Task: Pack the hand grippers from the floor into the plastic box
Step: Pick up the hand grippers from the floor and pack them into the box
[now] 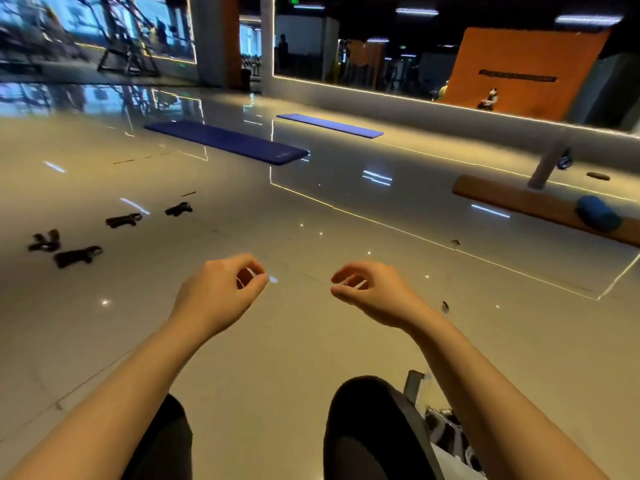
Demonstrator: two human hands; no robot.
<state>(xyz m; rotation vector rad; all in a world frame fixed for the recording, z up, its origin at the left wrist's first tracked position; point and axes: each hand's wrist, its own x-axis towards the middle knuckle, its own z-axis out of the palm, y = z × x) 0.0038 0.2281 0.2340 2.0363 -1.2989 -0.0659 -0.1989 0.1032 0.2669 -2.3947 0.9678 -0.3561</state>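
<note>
From the head view, packing has not started, as I judge it: 4 black hand grippers lie on the glossy floor at the left of the frame, and no plastic box shows anywhere in the picture. 2 sit close together at far left, one gripper just above another gripper; a third gripper and a fourth gripper trail off toward the centre, each apart from the next.

The next move likely calls for a reach well to the left and forward, since every gripper is clear of both hands.

Both forearms stretch out over the knees. The left hand and the right hand hover side by side at mid-frame, fingers loosely curled toward the thumbs, holding nothing.

Further back lie 2 blue exercise mats and, at right, an orange bench.
</note>
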